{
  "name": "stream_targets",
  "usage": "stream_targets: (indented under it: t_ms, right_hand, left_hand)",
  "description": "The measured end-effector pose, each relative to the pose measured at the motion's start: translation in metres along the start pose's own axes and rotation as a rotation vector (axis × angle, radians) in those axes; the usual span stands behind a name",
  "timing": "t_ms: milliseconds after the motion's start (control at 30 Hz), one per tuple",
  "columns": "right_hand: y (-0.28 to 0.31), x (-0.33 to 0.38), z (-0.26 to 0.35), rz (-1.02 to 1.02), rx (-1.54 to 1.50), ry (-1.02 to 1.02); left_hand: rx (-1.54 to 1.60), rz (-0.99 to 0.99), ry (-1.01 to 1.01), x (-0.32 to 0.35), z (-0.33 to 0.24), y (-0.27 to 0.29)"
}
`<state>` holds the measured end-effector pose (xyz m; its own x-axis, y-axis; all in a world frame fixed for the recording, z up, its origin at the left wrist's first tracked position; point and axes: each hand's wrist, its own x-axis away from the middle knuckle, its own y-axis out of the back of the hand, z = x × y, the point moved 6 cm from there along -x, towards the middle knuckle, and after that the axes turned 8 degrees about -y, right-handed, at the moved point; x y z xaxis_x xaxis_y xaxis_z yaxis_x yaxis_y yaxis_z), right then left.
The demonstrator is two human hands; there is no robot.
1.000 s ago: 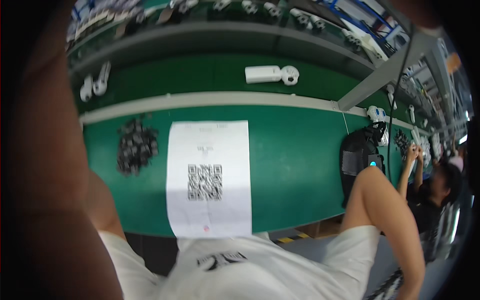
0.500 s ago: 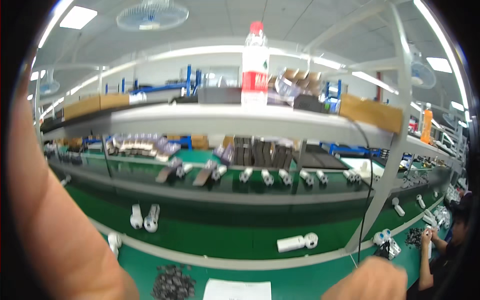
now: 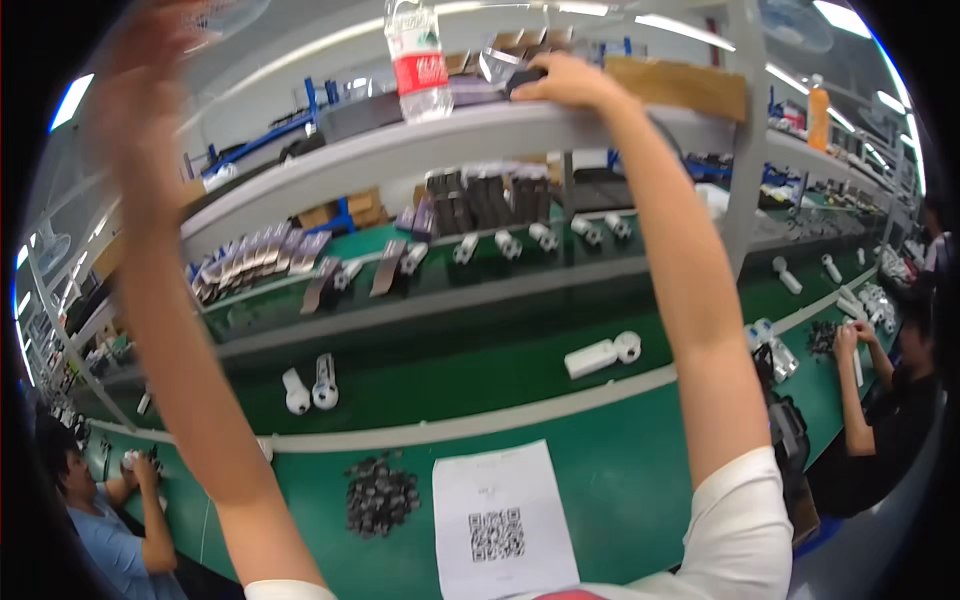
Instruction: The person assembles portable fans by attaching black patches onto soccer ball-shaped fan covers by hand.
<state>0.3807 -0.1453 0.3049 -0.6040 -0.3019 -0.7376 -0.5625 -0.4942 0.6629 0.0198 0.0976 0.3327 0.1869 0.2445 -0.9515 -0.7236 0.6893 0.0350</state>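
My right hand (image 3: 575, 82) reaches up to the overhead shelf (image 3: 500, 128), its fingers closed over a small black object (image 3: 524, 79). Most of that object is hidden, so its kind cannot be told. To its left stands a clear plastic bottle (image 3: 418, 70) with a red and white label. My left hand (image 3: 145, 60) is raised high at the far left, smeared by motion, and its fingers cannot be made out. Below, on the green bench (image 3: 620, 480), lie a pile of small black parts (image 3: 381, 497) and a white printed sheet (image 3: 505, 470).
White handheld devices with round heads (image 3: 603, 355) lie on the green conveyor belt (image 3: 470, 375) behind the bench. A cardboard box (image 3: 675, 88) sits on the shelf by an upright post (image 3: 738, 200). Co-workers sit at the left (image 3: 120, 530) and right (image 3: 885, 400).
My right hand has risen from above the bench to the black object on the shelf. My left arm has shifted, its hand now raised high. The view has tilted down, showing more of the bench.
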Motion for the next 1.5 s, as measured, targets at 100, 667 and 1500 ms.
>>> stream_targets:
  t_ms: [100, 667, 1500]
  right_hand:
    - [0.007, 0.022, 0.023, 0.157, -0.164, -0.103]
    - [0.222, 0.101, 0.075, -0.679, -0.634, 0.158]
    - [0.159, 0.657, -0.048, 0.037, 0.154, -0.714]
  left_hand:
    - [-0.456, 0.494, 0.374, 0.024, 0.115, -0.08]
    - [-0.665, -0.131, -0.051, -0.135, -0.011, -0.078]
    - [0.609, 0.993, 0.21, 0.409, -0.296, -0.358]
